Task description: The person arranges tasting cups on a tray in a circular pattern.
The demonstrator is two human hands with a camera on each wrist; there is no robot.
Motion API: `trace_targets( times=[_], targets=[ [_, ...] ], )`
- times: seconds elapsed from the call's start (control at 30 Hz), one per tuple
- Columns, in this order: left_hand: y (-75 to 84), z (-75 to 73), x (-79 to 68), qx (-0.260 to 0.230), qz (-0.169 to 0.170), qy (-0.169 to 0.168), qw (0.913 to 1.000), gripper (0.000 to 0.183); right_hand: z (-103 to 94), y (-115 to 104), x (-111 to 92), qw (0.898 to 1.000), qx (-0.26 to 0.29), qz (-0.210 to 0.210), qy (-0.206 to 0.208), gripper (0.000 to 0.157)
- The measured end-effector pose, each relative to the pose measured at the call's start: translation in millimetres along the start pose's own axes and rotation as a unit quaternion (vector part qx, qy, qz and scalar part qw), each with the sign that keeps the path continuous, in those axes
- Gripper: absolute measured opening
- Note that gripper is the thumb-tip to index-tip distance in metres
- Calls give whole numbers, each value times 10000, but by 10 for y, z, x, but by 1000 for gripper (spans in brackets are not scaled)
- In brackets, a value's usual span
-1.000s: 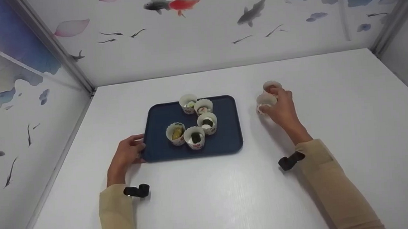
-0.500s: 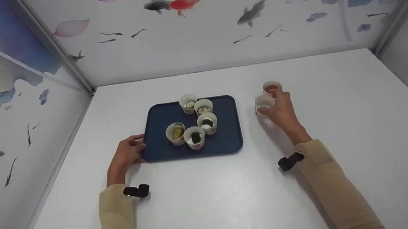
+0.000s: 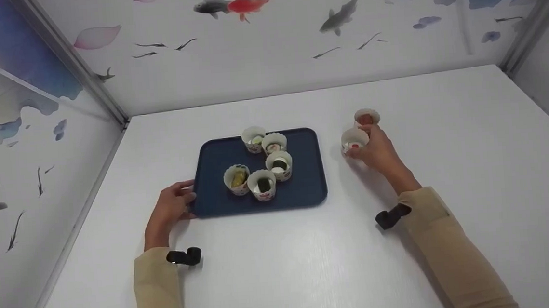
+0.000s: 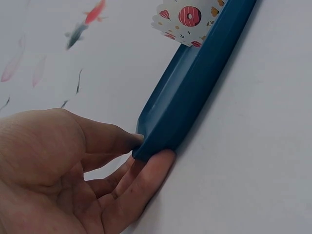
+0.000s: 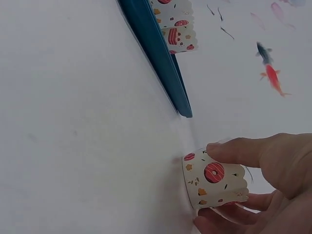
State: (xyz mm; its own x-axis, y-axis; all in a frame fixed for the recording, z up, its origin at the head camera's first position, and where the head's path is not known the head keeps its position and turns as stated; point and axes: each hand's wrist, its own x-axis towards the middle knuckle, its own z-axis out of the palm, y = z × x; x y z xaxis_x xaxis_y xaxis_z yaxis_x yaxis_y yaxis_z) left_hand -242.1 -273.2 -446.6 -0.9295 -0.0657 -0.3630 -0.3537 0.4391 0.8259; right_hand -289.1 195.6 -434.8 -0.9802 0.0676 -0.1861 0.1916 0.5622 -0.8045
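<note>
Pinching one cup (image 5: pixel 214 178) with right hand (image 3: pixel 381 151), partly blocking a second cup (image 3: pixel 366 117) behind, and with left hand (image 3: pixel 172 204) one blue tray (image 3: pixel 302 189) bearing five filled cups (image 3: pixel 279 167).

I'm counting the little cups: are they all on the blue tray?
No, the right hand holds one cup beside the blue tray.

Counted at centre of frame: one blue tray (image 3: pixel 213 177), bearing five paper cups (image 3: pixel 263 193). Right of centre: two further cups (image 3: pixel 354 139), making seven. Hands: two, one left hand (image 3: pixel 169 206), one right hand (image 3: pixel 380 152). Tan sleeves (image 3: pixel 158 290): two, lower left and lower right. Black wrist-worn devices (image 3: pixel 192 256): two. Red fish (image 3: pixel 247 5) on the upper wall (image 3: pixel 269 72): one.
</note>
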Motion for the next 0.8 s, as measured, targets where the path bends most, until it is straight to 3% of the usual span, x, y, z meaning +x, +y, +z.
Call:
trace_targets(
  times=[0.3,0.8],
  targets=[
    [12,4,-7,-21,80,-33,10000,49,0,-12,-30,9997,174,-127,144,72],
    [8,8,1,168,95,16,9998,49,25,-109,-72,9998,138,-80,93,76]
  ],
)
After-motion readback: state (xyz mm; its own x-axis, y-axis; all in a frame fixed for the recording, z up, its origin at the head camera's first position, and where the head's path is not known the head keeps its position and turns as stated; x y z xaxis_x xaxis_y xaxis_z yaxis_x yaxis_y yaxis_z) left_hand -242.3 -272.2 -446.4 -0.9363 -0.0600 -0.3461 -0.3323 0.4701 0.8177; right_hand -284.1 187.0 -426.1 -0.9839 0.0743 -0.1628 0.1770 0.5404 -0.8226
